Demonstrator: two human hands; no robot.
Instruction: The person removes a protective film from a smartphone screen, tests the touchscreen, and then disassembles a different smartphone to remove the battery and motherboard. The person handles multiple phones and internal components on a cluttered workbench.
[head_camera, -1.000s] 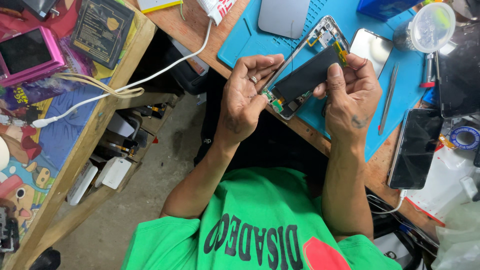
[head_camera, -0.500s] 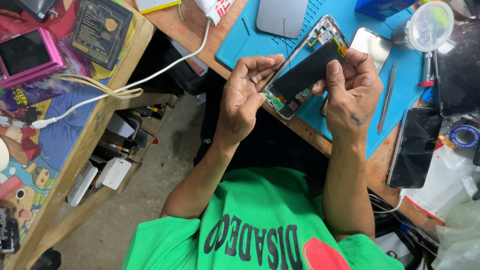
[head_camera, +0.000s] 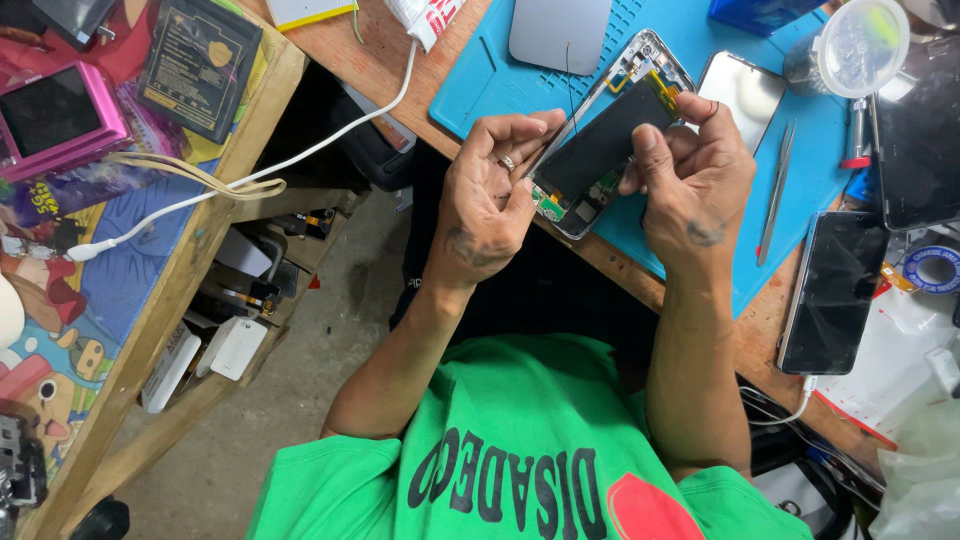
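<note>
Both hands are gripping one opened phone (head_camera: 600, 140) held just above the near edge of the blue mat (head_camera: 700, 60). The left hand (head_camera: 490, 195) is closing its fingers on the phone's lower edge, while the right hand (head_camera: 695, 175) is pinching the black battery (head_camera: 605, 138) along its far side. Light and thin, the phone looks stiff at its metal rim but fragile inside, so the rim seems the safest hold. Right of the grip, tweezers (head_camera: 776, 190) are lying on the mat; beyond them, a dark phone (head_camera: 835, 290) is resting on the wooden bench (head_camera: 370, 50).
</note>
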